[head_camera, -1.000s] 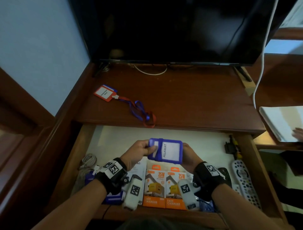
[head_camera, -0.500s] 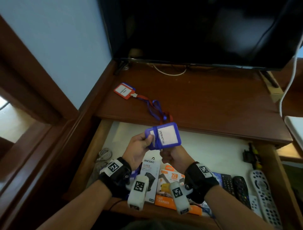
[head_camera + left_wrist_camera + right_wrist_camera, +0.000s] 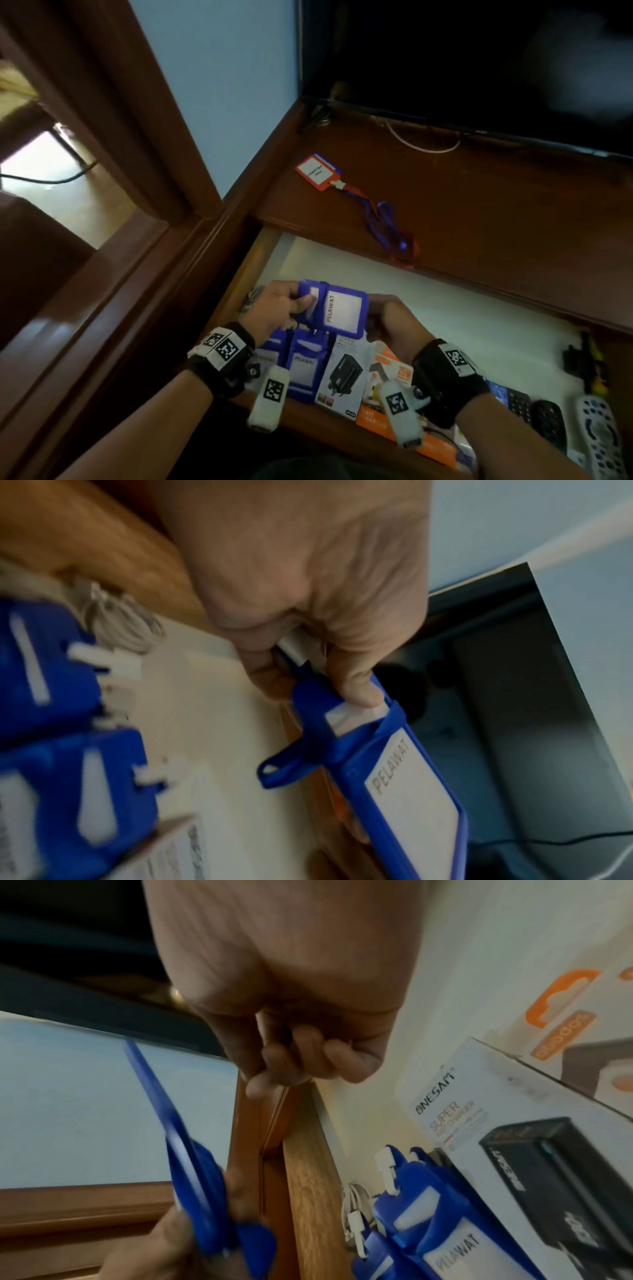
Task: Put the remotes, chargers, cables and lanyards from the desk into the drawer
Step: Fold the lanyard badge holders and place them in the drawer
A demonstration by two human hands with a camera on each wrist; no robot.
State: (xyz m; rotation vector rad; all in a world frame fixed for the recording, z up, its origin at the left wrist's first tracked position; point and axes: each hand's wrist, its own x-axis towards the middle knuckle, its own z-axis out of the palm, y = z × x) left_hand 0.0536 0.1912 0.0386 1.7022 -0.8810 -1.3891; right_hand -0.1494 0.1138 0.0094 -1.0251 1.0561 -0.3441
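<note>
Item 1, nearest me: the open drawer (image 3: pixel 239 287), pale lining, wooden left wall. Along its front edge I count two blue badge holders (image 3: pixel 301 366) lying flat, one reading PELAWAT, then a white ONESAM charger box (image 3: pixel 346 377) touching them on the right, then an orange charger box (image 3: pixel 376 418). Further right in the drawer lie a dark remote (image 3: pixel 548 425) and a white remote (image 3: pixel 599 438), side by side. A coil of white cable (image 3: pixel 255 294) sits against the drawer's left wall, partly hidden by my left hand.

Item 2: left hand (image 3: pixel 277 308), above the drawer. In the left wrist view its thumb and curled fingers pinch the clip end of a blue PELAWAT badge holder (image 3: pixel 337 308), with the blue strap wrapped around that end. The holder is raised clear of the drawer contents.

Item 3: right hand (image 3: pixel 390 322), just to the right of the held badge. The right wrist view shows its fingers curled in toward the palm; I cannot tell whether they grip the badge's edge or anything else.

Item 4, beyond the drawer: desk top (image 3: pixel 479 212), dark wood. On it lies an orange badge holder (image 3: pixel 317 171) with a red and blue lanyard (image 3: pixel 390 229) trailing to the desk's front edge.

Item 5, farthest: a dark television (image 3: pixel 479 61) standing at the back of the desk, with a white cord (image 3: pixel 421 145) looping beneath it.
</note>
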